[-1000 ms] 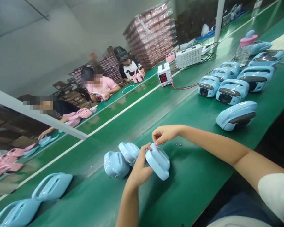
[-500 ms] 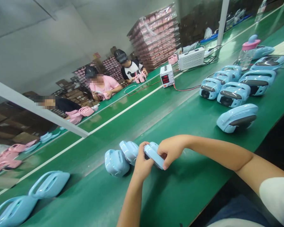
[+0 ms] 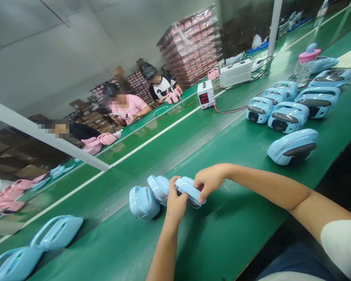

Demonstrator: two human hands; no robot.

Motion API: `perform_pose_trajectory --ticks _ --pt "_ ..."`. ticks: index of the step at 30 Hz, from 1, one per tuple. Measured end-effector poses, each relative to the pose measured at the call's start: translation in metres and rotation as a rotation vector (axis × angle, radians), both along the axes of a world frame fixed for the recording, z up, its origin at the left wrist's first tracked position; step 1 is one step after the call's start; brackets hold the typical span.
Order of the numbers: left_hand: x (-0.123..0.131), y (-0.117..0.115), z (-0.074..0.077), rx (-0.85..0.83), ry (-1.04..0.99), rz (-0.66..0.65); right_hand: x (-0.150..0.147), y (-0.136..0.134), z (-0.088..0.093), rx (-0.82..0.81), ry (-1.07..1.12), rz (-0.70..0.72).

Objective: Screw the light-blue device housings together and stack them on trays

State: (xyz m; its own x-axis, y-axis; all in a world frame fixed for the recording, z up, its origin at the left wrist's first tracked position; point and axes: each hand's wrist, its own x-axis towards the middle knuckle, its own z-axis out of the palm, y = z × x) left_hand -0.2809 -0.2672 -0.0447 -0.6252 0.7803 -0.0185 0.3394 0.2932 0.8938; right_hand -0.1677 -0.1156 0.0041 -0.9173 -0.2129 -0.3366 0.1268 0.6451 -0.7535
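A light-blue portable speaker (image 3: 190,185) with a dark front stands tilted on the green surface between my hands. My left hand (image 3: 176,201) grips its near left side, fingers over the dark face and thumb pointing right. From the right, my right hand (image 3: 211,180) holds its edge, with the fingers curled and the thumb at the lower corner; some fingertips are hidden. Close by on the left sit two more blue speakers, a rounded one (image 3: 143,203) and another (image 3: 158,188) partly behind my left hand.
Several blue speakers (image 3: 289,117) stand at the right, with a single one (image 3: 294,146) nearer. Blue handled shells (image 3: 58,233) lie at lower left. Beyond are a power supply (image 3: 206,95) with wires, a bottle (image 3: 305,66), a white post (image 3: 46,134) and co-workers (image 3: 128,103) handling pink parts.
The speaker in my hands has turned so its long side lies more sideways, and my right hand shifted slightly with it. The blue shells at lower left slid a little further left.
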Motion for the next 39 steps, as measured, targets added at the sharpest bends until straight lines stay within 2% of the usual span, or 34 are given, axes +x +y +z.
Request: perform_pose_trajectory --ticks 3,10,13,15,17,21,24,26,29,33,36,39 --pt "0.000 0.000 -0.002 0.012 0.003 0.025 -0.002 0.004 -0.006 -0.163 -0.035 0.029" --pt "-0.003 0.002 -0.010 0.018 0.007 0.046 -0.009 0.008 -0.020 -0.370 -0.053 0.026" --pt "-0.010 0.000 -0.008 0.061 -0.141 0.064 -0.013 0.006 -0.025 -0.494 0.023 -0.155" --pt "-0.017 -0.006 0.000 0.126 -0.208 0.080 -0.016 0.004 -0.028 -0.548 0.088 -0.301" --pt "-0.025 -0.014 0.012 0.214 -0.164 0.091 -0.019 0.001 -0.031 -0.557 0.158 -0.371" --pt "-0.038 -0.027 0.031 0.329 -0.018 0.103 -0.035 -0.009 -0.047 -0.487 0.345 -0.420" --pt "-0.038 -0.028 0.031 0.277 0.013 0.055 -0.049 -0.015 -0.062 -0.356 0.488 -0.493" --pt "-0.035 -0.025 0.027 0.185 0.042 -0.029 -0.052 -0.015 -0.064 -0.246 0.503 -0.483" --pt "-0.028 -0.022 0.022 0.022 0.181 -0.171 -0.045 -0.004 -0.051 -0.066 0.402 -0.367" --pt "-0.022 -0.020 0.023 -0.100 0.471 -0.220 -0.017 0.024 -0.034 0.262 0.212 -0.249" --pt "-0.021 -0.020 0.023 -0.126 0.641 -0.222 0.007 0.040 -0.041 0.371 0.050 -0.292" --pt "-0.016 -0.017 0.020 -0.041 0.848 -0.175 0.025 0.046 -0.058 0.323 -0.002 -0.371"
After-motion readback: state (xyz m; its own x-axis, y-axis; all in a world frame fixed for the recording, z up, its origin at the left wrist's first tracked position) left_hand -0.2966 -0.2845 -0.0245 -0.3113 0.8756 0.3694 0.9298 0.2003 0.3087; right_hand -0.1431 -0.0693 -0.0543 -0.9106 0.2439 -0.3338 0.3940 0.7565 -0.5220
